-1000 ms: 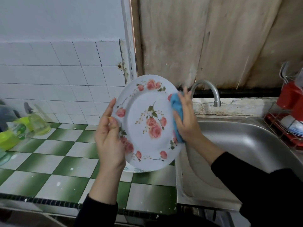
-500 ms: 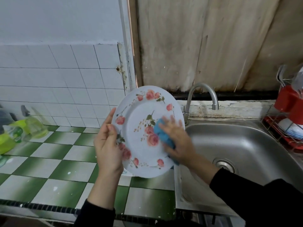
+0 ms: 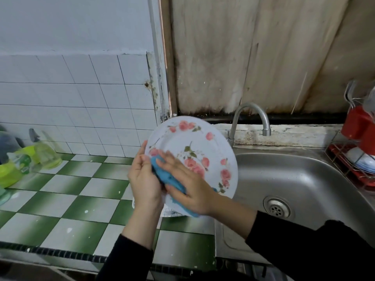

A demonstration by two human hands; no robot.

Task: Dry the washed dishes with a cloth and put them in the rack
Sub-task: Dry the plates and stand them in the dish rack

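The checkered tile counter [image 3: 67, 199] holds yellow-green bottles [image 3: 45, 156] at left and a plate [image 3: 172, 213].

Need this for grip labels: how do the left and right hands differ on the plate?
The left hand grips the plate at its left rim, while the right hand lies flat on the plate's face. The left hand holds no cloth, but the right hand presses a blue cloth against the plate. Both hands touch the same plate.
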